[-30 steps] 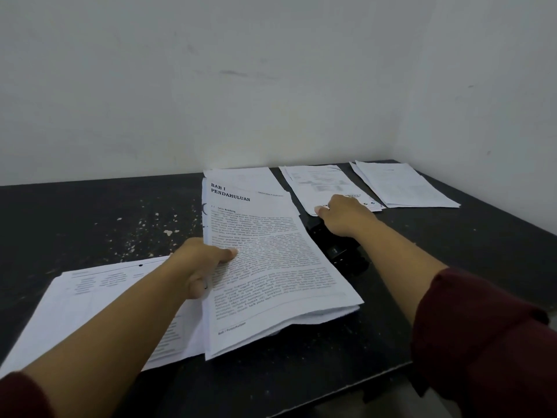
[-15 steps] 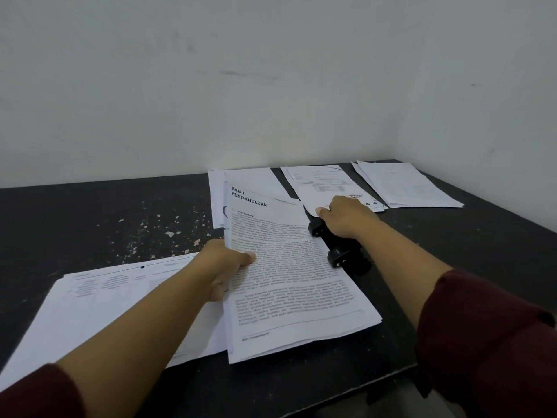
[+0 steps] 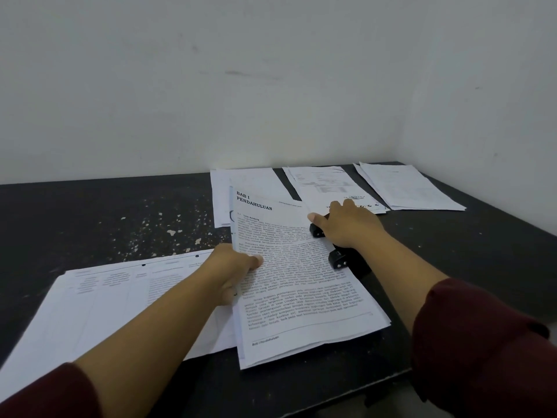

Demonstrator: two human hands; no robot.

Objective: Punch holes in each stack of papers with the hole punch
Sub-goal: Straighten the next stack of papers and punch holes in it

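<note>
Hole punch (image 3: 340, 257) under right hand (image 3: 346, 227) pressing flat, left hand (image 3: 235, 273) pinching printed stack (image 3: 301, 282) edge, dark table (image 3: 120, 218)

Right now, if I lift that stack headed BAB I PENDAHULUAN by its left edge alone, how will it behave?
The stack would probably droop: its near corner already curls off the table. Its sheets look loose and fanned at the near edge, so they may slide apart. The left hand pinches only one edge, so the far side by the hole punch would likely sag.
</note>
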